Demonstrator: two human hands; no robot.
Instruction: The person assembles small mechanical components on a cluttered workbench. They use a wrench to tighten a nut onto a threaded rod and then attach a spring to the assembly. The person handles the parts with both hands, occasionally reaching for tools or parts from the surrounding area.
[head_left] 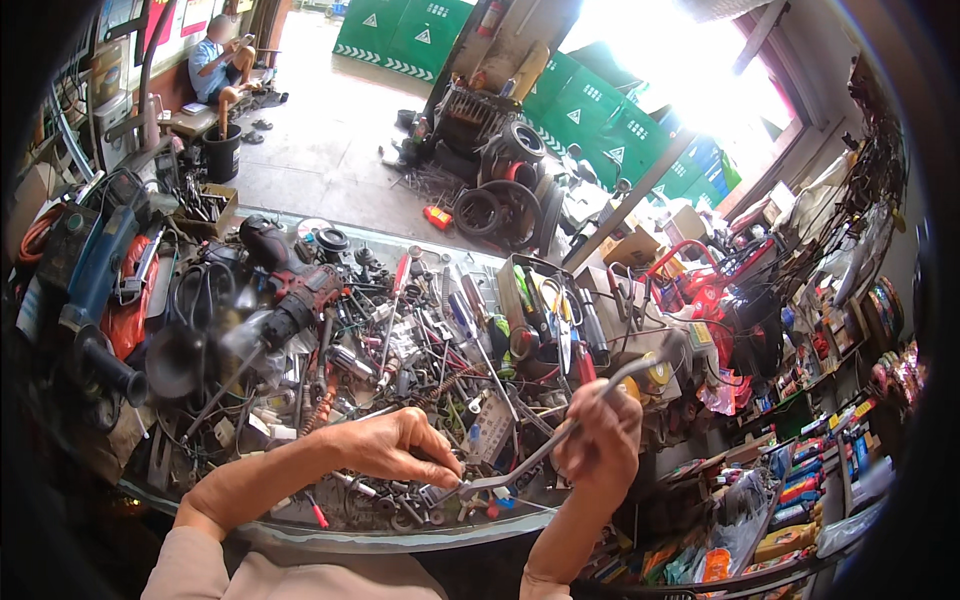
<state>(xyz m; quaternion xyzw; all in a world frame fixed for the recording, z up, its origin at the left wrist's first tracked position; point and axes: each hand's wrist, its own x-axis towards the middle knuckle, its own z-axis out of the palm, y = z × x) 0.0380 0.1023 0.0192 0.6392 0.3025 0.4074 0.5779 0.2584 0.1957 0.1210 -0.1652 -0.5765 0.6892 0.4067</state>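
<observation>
My right hand [603, 437] is wrapped round a long, bent grey metal rod [536, 459], whose upper end rises past my fist to the right. The rod's lower end comes down to the fingertips of my left hand [398, 447]. Those fingers are pinched together there, over a small piece too hidden to name. Both hands are above the near edge of a glass-topped counter [390, 540] strewn with small metal parts. A red-and-black power drill [300, 300] rests on the heap beyond my left forearm.
A blue bench tool [100, 260] stands at the left end. Scissors [560, 315] and other hand tools fill a bin at centre right. Tyres [510, 205] lie on the floor beyond. Packed shelves [800, 480] line the right. A seated person [218, 65] is far left.
</observation>
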